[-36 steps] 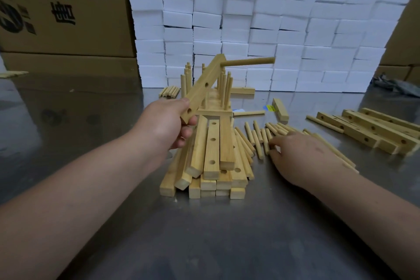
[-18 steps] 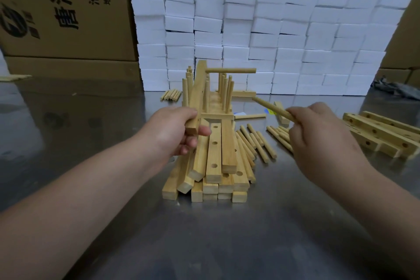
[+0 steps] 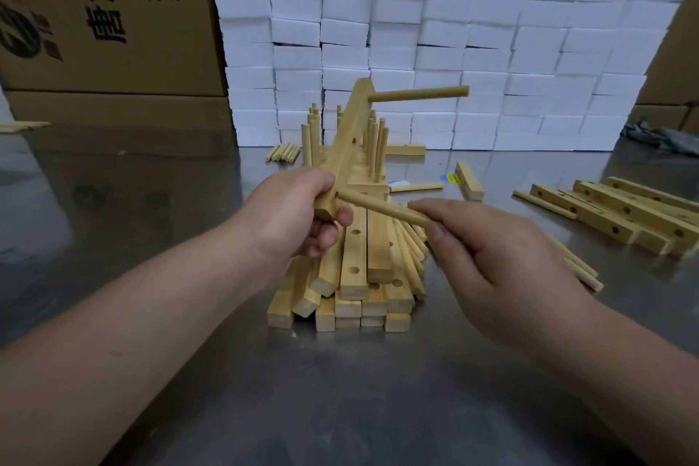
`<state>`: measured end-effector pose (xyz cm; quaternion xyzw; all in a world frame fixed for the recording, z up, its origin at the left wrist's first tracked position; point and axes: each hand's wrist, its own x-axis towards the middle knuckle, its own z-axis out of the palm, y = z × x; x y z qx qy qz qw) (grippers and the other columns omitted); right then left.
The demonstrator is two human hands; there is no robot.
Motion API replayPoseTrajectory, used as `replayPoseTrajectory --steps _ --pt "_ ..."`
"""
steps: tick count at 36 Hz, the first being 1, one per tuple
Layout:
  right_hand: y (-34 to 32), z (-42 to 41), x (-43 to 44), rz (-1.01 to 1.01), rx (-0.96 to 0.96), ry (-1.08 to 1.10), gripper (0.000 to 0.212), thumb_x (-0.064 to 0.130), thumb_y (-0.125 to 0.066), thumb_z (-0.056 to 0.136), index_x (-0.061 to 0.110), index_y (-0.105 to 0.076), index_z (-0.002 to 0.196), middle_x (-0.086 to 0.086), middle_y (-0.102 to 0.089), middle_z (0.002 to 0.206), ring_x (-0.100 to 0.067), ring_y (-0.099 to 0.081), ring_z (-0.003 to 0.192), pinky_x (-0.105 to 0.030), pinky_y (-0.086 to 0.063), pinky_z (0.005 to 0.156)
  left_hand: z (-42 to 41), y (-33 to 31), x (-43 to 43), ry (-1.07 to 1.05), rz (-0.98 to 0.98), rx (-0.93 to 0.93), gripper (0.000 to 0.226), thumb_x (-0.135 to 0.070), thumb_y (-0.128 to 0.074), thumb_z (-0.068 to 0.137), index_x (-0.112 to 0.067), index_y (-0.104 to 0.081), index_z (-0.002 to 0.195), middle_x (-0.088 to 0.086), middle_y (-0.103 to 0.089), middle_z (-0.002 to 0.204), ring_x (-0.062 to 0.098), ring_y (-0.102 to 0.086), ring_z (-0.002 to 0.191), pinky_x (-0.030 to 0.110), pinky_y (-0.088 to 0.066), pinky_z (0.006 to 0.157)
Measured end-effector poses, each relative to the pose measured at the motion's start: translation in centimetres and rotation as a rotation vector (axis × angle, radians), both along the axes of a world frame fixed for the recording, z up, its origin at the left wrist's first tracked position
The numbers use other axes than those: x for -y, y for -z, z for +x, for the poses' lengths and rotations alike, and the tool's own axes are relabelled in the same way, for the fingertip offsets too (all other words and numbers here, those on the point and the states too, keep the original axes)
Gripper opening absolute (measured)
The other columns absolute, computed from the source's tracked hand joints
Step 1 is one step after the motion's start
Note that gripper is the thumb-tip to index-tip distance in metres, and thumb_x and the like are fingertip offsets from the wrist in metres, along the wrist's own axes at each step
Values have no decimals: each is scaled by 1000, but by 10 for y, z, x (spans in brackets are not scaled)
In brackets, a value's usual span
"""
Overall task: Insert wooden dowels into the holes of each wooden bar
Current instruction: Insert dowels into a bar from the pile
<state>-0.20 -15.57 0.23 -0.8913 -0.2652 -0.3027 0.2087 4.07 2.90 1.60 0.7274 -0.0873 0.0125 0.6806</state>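
My left hand (image 3: 299, 212) grips the near end of a wooden bar (image 3: 346, 140) held up at a slant over the pile. One dowel (image 3: 418, 93) sticks out sideways from the bar's far end. My right hand (image 3: 488, 250) pinches a second dowel (image 3: 382, 207) whose tip sits at the hole in the bar's near end, next to my left fingers. Below lies a stack of drilled bars (image 3: 351, 284), with loose dowels (image 3: 410, 250) fanned out on its right side.
Bars with upright dowels (image 3: 372, 140) stand behind the stack. More drilled bars (image 3: 620, 212) lie at the right, a short block (image 3: 469, 180) and a small bundle of dowels (image 3: 283, 152) farther back. A white foam-block wall (image 3: 454, 49) and cardboard boxes (image 3: 106, 19) close off the back of the metal table (image 3: 340, 390).
My right hand picked a dowel from the loose pile, lifted it and brought its tip to the bar's near hole. The left hand tilted the bar, keeping hold.
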Motion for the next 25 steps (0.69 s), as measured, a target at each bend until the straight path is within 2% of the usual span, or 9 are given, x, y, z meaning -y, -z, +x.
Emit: replayPoseTrajectory --steps 4,6,9,12,15,18,22,25 --pt "1 -2 -3 -5 1 -34 35 27 -41 88 18 -64 113 6 -68 82 -11 -59 71 -26 -46 55 -5 -2 3 -31 112 63 35 -23 -27 101 -3 -48 82 0 -55 41 9 -37 31 15 -33 35" --pt "1 -1 -2 14 8 -29 34 25 -43 87 19 -65 112 7 -67 82 -7 -56 71 -20 -43 58 -8 -2 4 -41 166 95 33 -25 -27 101 -8 -46 79 -1 -52 41 9 -35 31 14 -31 35" --pt "2 1 -1 47 15 2 36 28 -41 86 22 -65 111 22 -56 73 1 -48 64 -17 -38 58 -9 -1 5 -32 203 116 31 -26 -27 100 -19 -43 74 -2 -48 46 10 -34 36 18 -32 39" --pt "3 4 1 74 -6 20 40 33 -37 85 26 -64 113 30 -44 67 8 -44 64 -14 -33 57 -9 -1 5 -48 222 128 33 -29 -29 99 -22 -45 72 -5 -44 45 5 -35 36 15 -33 39" --pt "3 3 1 76 -4 1 39 31 -37 86 24 -64 113 29 -45 68 6 -46 65 -13 -32 58 -8 -1 4 -72 226 137 33 -33 -31 98 -26 -47 70 -6 -44 47 4 -38 41 17 -35 44" --pt "3 1 0 76 31 -14 35 27 -41 86 20 -66 110 22 -52 73 0 -48 67 -16 -39 60 -7 0 4 -116 180 113 36 -33 -35 97 -27 -50 65 -4 -43 54 1 -43 40 16 -40 48" --pt "2 1 -1 83 64 -17 36 28 -40 87 17 -67 108 18 -53 76 -4 -49 69 -19 -40 60 -10 -2 7 -110 153 104 39 -29 -35 98 -24 -50 63 -5 -44 57 -4 -46 37 8 -37 42" --pt "1 0 0 77 82 -32 43 32 -33 86 15 -67 108 17 -52 77 -4 -49 69 -22 -42 58 -12 -4 7 -90 199 113 34 -29 -32 99 -24 -46 69 -3 -40 59 -3 -44 34 10 -34 40"
